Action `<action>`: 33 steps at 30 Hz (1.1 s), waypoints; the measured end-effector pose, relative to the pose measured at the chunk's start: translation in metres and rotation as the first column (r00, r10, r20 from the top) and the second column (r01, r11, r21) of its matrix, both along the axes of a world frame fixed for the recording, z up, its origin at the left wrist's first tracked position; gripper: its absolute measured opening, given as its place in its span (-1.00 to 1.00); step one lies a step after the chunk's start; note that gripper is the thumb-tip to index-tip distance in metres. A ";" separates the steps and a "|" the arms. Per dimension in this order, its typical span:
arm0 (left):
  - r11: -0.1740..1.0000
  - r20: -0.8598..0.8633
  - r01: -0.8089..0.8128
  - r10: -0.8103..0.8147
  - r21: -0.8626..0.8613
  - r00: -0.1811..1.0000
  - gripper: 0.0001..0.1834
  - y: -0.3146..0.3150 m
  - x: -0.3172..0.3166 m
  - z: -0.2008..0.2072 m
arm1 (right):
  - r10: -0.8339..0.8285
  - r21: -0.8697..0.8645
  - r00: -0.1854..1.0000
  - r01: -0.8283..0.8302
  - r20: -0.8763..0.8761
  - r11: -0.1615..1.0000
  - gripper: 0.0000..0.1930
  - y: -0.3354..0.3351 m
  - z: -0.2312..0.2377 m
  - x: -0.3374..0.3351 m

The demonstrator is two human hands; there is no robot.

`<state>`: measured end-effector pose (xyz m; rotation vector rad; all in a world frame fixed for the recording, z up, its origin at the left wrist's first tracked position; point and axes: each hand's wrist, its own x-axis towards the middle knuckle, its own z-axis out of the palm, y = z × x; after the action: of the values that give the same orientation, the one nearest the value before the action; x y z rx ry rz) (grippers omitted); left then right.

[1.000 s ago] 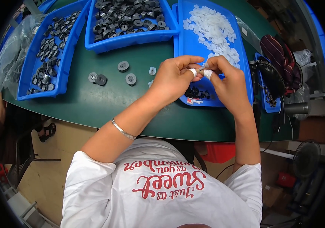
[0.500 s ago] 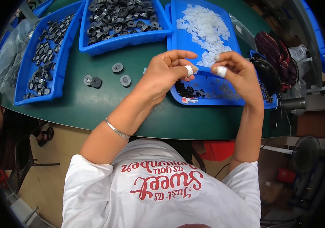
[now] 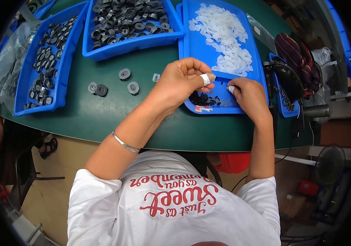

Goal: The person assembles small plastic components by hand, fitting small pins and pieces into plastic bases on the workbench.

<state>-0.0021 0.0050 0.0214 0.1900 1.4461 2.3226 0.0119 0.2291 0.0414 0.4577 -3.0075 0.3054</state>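
My left hand [image 3: 180, 83], its thumb wrapped in white tape, is raised over the left side of a blue tray [image 3: 229, 110]. Thumb and fingers are closed in a pinch, and whatever is between them is too small to make out. In that tray lie small black parts [image 3: 203, 99] and smaller pale pieces. My right hand [image 3: 252, 99] is low over the tray's right part, taped fingertips pressed together; what they hold, if anything, cannot be seen. Just left of my left hand, a small white piece [image 3: 156, 77] rests on the green table [image 3: 114, 110].
White translucent pieces [image 3: 224, 39] fill a tray behind my hands. Several grey round parts [image 3: 124, 74] stand on the table to the left. Two blue bins, one left [image 3: 60, 78] and one behind [image 3: 134, 46], hold more dark parts. A black bag [image 3: 286, 80] lies right.
My right hand has come down and slightly left, from beside my left hand to the tray of small parts. My left hand stays almost in place, still pinched.
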 end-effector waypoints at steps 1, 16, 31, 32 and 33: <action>1.000 -0.013 0.012 -0.012 -0.006 1.000 -0.79 -0.001 0.001 0.001 | -0.001 0.000 1.000 0.001 -0.001 1.000 -0.87 0.000 0.000 0.001; 0.995 -0.052 0.053 -0.058 -0.087 0.997 -0.76 0.001 0.002 -0.004 | 0.029 -0.813 0.957 0.228 0.287 0.536 -0.91 -0.016 0.011 0.014; 0.980 -0.119 0.040 -0.064 -0.195 0.991 -0.80 0.003 0.004 -0.011 | 0.095 -0.839 0.967 0.153 0.236 0.523 -0.84 -0.044 -0.008 0.025; 0.967 -0.136 0.009 -0.044 -0.253 0.990 -0.81 0.004 0.004 -0.011 | 0.077 -0.814 0.979 0.115 0.191 0.570 -0.84 -0.045 -0.009 0.025; 0.967 -0.136 0.007 -0.042 -0.254 0.990 -0.81 0.004 0.004 -0.011 | 0.079 -0.814 0.978 0.113 0.191 0.569 -0.84 -0.046 -0.009 0.025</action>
<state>0.0018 0.0092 0.0108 0.3015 1.7817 2.1155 0.0367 0.1834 0.0327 0.2883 -2.5794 1.7498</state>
